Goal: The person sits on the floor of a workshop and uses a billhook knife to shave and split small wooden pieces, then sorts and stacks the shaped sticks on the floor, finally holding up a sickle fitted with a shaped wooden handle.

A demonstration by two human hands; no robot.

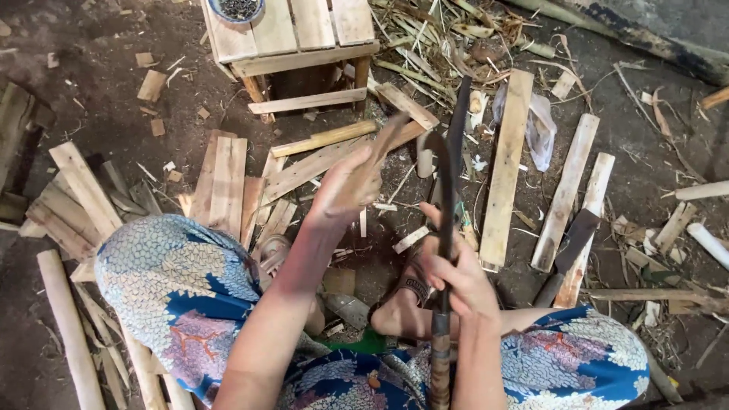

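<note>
A dirt floor (114, 61), seen from above, is littered with wood offcuts, slats and dry stalks. At its far edge stands a low slatted wooden stool (292, 38) with a small bowl (237, 9) of dark bits on its left corner. Pale planks (507, 163) lie in a loose fan to the right, another heap of slats (220, 182) to the left. A person sits on the floor in a blue patterned garment (171, 285), bare feet drawn in. The right hand (459, 281) is closed around the handle of a long dark blade (449, 175), a machete-like tool held upright with its tip pointing away. The left hand (351, 182) is raised and blurred, gripping a thin strip of wood (391, 137) near the blade; whether the strip touches the edge cannot be told. To do this step well, it seems wise to keep the left fingers clear of the blade edge, hold the strip steady, and work along the grain with short, controlled strokes. A second dark blade (571, 243) lies on the planks at right.
</note>
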